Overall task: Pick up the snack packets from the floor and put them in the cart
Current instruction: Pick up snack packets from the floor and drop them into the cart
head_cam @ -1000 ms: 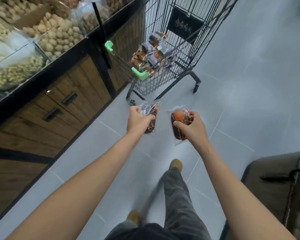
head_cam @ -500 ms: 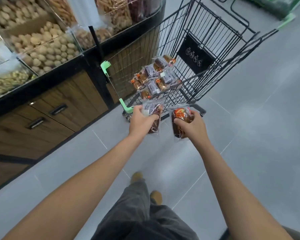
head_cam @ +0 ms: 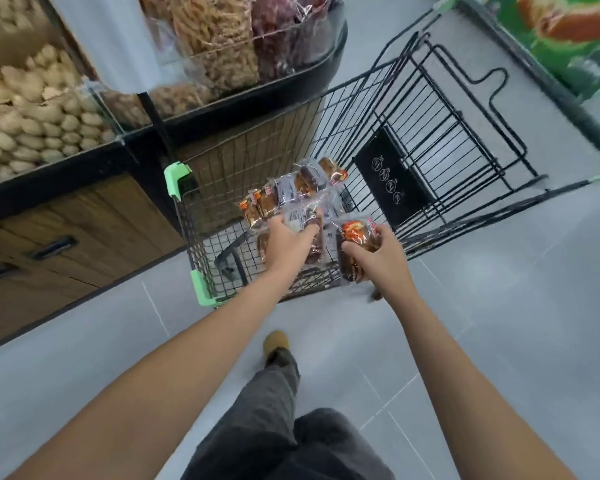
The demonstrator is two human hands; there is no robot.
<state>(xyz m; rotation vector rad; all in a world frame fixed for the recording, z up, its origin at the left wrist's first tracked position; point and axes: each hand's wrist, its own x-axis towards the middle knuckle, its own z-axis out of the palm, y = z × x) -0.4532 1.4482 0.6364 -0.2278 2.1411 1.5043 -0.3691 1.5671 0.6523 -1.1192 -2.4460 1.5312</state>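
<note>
From your head camera, both of your arms reach forward toward the black wire cart, which stands on the grey tiled floor just beside a shop counter. Your left hand is curled around a clear-wrapped snack packet, with the fingers closed over its top and the dark cake showing past the knuckles. It is held above the near end of the basket, right beside the heap of packets already lying inside. Your right hand grips a second packet with an orange label, thumb on the near face and fingers wrapped behind it. That packet hangs at the near right corner of the cart, overlapping the wire wall. You cannot tell from here whether it is past the rim or just outside it. Neither held packet is resting on anything. Pale green guards cap the cart's near left corners, and a black plaque hangs on the folded wire seat at the far end. The counter holds clear bins of pale loose snacks above wooden drawers. Your dark trousers and one tan shoe show below your arms. A green printed box sits blurred at the top right.
</note>
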